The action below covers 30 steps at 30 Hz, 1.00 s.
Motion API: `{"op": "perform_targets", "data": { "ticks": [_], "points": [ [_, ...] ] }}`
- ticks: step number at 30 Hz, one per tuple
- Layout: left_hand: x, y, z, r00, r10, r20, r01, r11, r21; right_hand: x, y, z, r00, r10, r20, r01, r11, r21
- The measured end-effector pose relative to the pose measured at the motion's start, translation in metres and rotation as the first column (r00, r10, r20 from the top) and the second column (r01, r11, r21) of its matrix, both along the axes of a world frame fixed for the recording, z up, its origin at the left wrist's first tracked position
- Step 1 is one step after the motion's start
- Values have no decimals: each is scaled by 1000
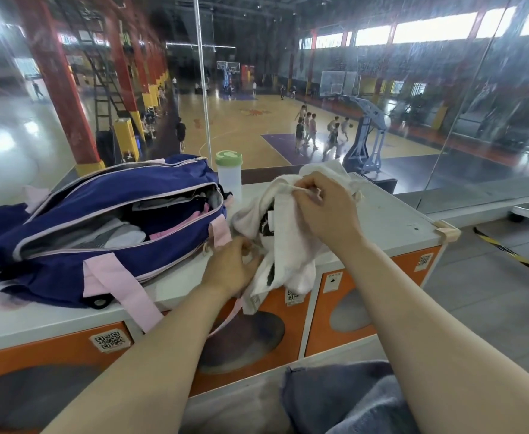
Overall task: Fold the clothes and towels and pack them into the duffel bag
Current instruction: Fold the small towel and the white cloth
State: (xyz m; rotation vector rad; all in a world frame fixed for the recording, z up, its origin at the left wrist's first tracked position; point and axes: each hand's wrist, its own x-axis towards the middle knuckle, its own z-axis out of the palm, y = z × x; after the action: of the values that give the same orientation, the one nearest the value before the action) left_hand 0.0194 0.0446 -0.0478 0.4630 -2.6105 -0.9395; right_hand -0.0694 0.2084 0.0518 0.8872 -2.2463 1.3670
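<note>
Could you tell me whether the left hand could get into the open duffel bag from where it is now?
Probably yes: the left hand pinches the white garment beside the duffel bag, whose opening faces up, unobstructed.

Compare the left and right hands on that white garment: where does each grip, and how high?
Height: the right hand is raised above the locker top; the left hand sits low at its front edge.
Grip spot: the right hand pinches the upper edge of the white garment; the left hand grips it lower down, where it hangs over the edge.
Position: the left hand is beside the duffel bag; the right hand is farther from it.
Shared: both hold the same garment.
</note>
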Motion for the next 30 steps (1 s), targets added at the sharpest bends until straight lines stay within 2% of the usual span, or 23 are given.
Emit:
{"op": "perform_targets", "data": {
  "ticks": [2,5,11,12,16,20,25,27,30],
  "points": [
    [-5,9,6,998,13,-66,-1,985,170,0,2,2,1000,-1,25,3,999,-45],
    [-13,26,17,975,110,-191,-22,911,412,3,4,6,996,28,83,-17,991,-131],
    [-23,33,25,904,335,-266,-51,702,711,9,7,10,988,126,84,-108,975,-194],
    [-24,31,25,900,342,-269,-44,686,726,9,7,10,988,133,77,-116,974,-197],
    [-24,21,24,905,335,-263,-103,772,627,8,7,9,988,143,53,-128,969,-212],
    [-24,17,28,938,228,-260,11,732,681,8,7,8,988,143,58,-125,964,-234],
    [-20,18,20,954,208,-215,-44,807,589,13,-2,8,973,209,96,-185,960,-212],
    [-21,21,19,942,238,-235,-39,776,629,15,-3,8,969,223,104,-200,960,-196],
    [-21,23,30,878,382,-288,-74,703,707,13,1,7,970,212,116,-187,963,-195]
  ]
}}
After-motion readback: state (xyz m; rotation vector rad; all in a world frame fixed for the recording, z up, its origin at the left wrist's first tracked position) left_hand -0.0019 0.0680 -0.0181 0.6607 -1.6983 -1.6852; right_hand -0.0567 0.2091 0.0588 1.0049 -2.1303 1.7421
